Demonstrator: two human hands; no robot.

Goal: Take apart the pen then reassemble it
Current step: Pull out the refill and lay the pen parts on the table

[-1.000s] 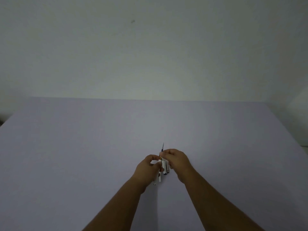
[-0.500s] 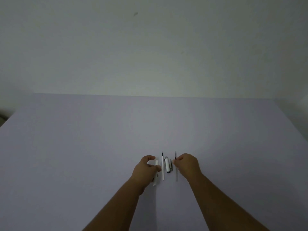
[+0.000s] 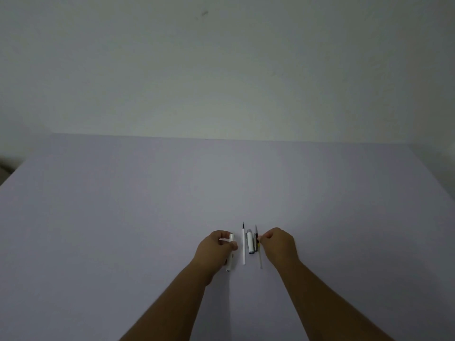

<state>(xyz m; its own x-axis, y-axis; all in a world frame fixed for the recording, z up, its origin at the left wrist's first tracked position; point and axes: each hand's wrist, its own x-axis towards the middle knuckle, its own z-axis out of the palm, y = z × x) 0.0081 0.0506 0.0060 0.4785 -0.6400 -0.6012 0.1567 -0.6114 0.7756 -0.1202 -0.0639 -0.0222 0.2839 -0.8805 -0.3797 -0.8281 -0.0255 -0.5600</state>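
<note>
The pen lies in pieces on the pale table [image 3: 147, 217]. My left hand [image 3: 214, 247] grips a white barrel [image 3: 230, 260] that points away from me. Just right of it lies a thin white refill [image 3: 244, 249] with a dark tip. Beside that rests a short white and grey cap piece [image 3: 250, 243]. At the far right my right hand [image 3: 278, 244] pinches a thin clear refill [image 3: 259, 257] with a dark tip, low on the table. Whether a separate dark part lies between cap piece and clear refill is hard to tell.
A plain pale wall [image 3: 221, 70] rises behind the table's far edge. The table's left and right edges slope in towards the back. A dark object [image 3: 3, 166] shows at the far left, off the table.
One second ago both hands met over the bunched parts. They have since drawn apart, the left with the barrel and the right with the clear refill, leaving the white refill and cap piece between them.
</note>
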